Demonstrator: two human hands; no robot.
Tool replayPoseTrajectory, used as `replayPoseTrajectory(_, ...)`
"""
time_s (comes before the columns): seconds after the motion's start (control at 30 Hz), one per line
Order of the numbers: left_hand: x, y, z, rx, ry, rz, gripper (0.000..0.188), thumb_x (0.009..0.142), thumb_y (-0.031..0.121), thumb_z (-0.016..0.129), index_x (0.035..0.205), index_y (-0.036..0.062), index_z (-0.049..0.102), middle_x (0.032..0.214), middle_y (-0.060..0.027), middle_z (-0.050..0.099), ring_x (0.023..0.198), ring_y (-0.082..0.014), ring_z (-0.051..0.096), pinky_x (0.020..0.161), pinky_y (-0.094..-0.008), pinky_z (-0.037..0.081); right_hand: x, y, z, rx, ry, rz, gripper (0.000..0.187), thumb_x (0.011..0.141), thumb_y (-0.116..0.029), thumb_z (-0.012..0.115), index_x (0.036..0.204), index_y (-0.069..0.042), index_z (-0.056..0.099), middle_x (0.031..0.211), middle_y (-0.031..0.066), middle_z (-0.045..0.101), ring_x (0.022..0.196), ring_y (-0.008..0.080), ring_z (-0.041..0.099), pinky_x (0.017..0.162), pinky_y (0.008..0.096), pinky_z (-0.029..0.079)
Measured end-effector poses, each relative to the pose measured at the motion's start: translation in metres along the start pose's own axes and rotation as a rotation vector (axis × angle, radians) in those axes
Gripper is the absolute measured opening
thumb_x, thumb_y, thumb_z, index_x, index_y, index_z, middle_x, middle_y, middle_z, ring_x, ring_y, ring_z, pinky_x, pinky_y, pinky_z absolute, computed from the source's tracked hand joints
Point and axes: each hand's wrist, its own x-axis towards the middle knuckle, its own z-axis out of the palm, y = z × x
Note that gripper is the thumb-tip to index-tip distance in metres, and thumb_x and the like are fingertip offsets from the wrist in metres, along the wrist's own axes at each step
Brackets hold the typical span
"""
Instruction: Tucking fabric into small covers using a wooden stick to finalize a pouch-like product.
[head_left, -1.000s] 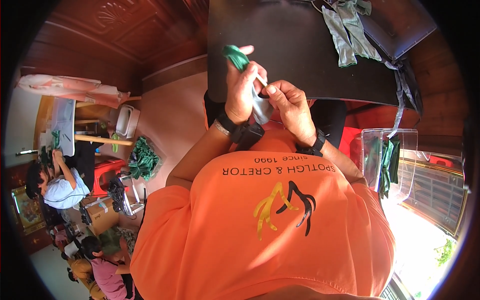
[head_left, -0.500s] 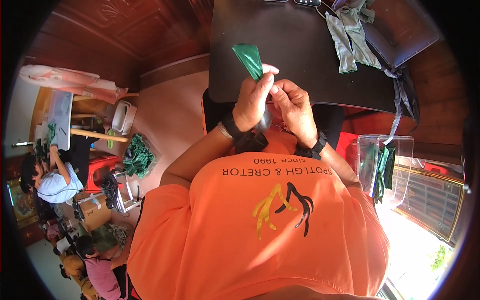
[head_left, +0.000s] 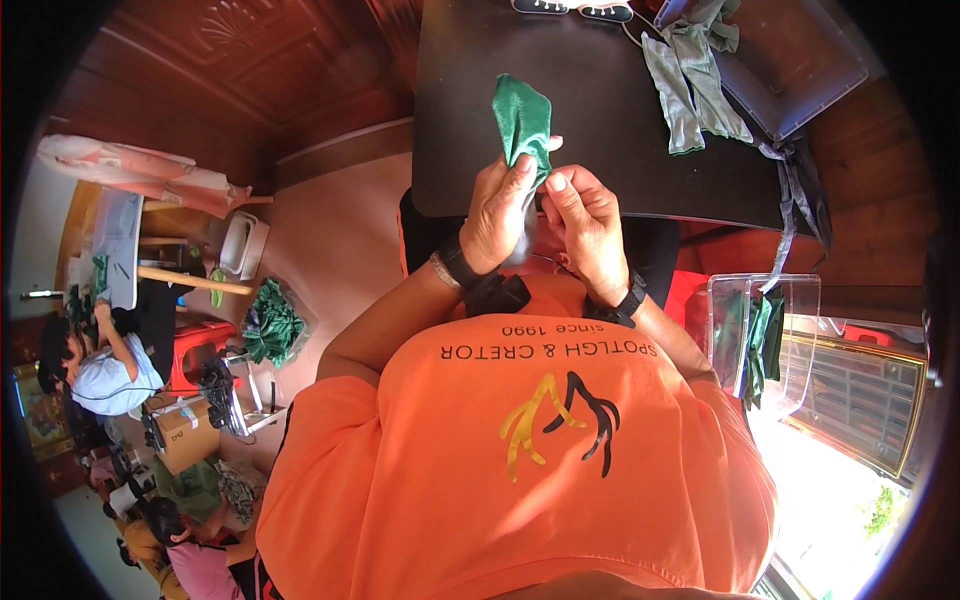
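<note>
A shiny green satin cloth piece (head_left: 522, 110) stands up from my two hands, just above the near edge of a dark table. My left hand (head_left: 498, 212) is closed round its lower part, the thumb pressed on the cloth. My right hand (head_left: 588, 212) is beside it, thumb and fingers pinched at the cloth's lower right edge. The lower end of the cloth is hidden between the hands.
Pale green satin strips (head_left: 690, 85) lie on the dark table (head_left: 580, 90), beside a clear plastic bin (head_left: 800, 75). Green cloths hang over a clear box (head_left: 790, 345) at right. Green cloth is heaped (head_left: 272, 322) on the floor at left, near a seated person (head_left: 115, 375).
The green cloth has opened wider and turned upright above my left hand. Both hands stay closed on it, with my right hand slightly lower and nearer the cloth.
</note>
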Motion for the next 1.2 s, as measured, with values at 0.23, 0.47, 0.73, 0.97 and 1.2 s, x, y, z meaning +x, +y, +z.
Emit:
replayPoseTrajectory(0.23, 0.013, 0.044, -0.029, 0.015, 0.078, 0.066, 0.039, 0.090, 0.022, 0.044, 0.122, -0.0009, 0.046, 0.115, -0.0101, 0.056, 0.095, -0.0126, 0.058, 0.071, -0.0250, 0.047, 0.003, 0.006, -0.015, -0.471, 0.126, -0.333, 0.014, 0.088, -0.014, 0.062, 0.086, 0.000, 0.062, 0.066, 0.0030, 0.059, 0.060, 0.0056, 0.051, 0.055, 0.0215, 0.043)
replayPoseTrajectory(0.47, 0.016, 0.030, -0.043, -0.508, 0.039, -0.143, 0.023, 0.091, 0.013, 0.044, 0.106, -0.0020, 0.054, 0.111, -0.0206, 0.059, 0.091, -0.0210, 0.063, 0.068, -0.0267, 0.052, 0.001, 0.005, -0.011, -0.466, 0.073, -0.193, 0.015, 0.087, -0.014, 0.063, 0.089, 0.000, 0.063, 0.070, 0.0024, 0.062, 0.064, 0.0059, 0.055, 0.060, 0.0210, 0.046)
replayPoseTrajectory(0.73, 0.020, 0.017, -0.032, -0.538, 0.172, -0.104, 0.022, 0.088, 0.010, 0.041, 0.101, -0.0019, 0.054, 0.096, -0.0122, 0.062, 0.087, -0.0241, 0.063, 0.079, -0.0379, 0.052, -0.003, 0.006, -0.013, -0.400, 0.062, -0.154, 0.014, 0.090, -0.014, 0.059, 0.089, 0.000, 0.061, 0.066, -0.0016, 0.057, 0.061, 0.0040, 0.049, 0.056, 0.0200, 0.043)
replayPoseTrajectory(0.97, 0.023, 0.008, -0.024, -0.665, 0.122, -0.066, 0.021, 0.091, 0.012, 0.041, 0.105, 0.0012, 0.053, 0.095, -0.0101, 0.062, 0.090, -0.0269, 0.063, 0.084, -0.0420, 0.051, -0.004, 0.005, -0.011, -0.104, -0.018, -0.032, 0.019, 0.094, -0.018, 0.053, 0.087, -0.001, 0.060, 0.061, -0.0049, 0.046, 0.057, 0.0031, 0.039, 0.053, 0.0183, 0.035)
replayPoseTrajectory(1.2, 0.020, 0.006, -0.026, -0.579, 0.170, -0.035, 0.022, 0.090, 0.013, 0.041, 0.105, 0.0024, 0.053, 0.097, -0.0102, 0.062, 0.086, -0.0235, 0.062, 0.079, -0.0380, 0.051, -0.003, 0.012, -0.015, -0.178, -0.043, -0.032, 0.020, 0.095, -0.020, 0.052, 0.085, -0.004, 0.058, 0.060, -0.0075, 0.041, 0.053, 0.0013, 0.031, 0.048, 0.0180, 0.026)
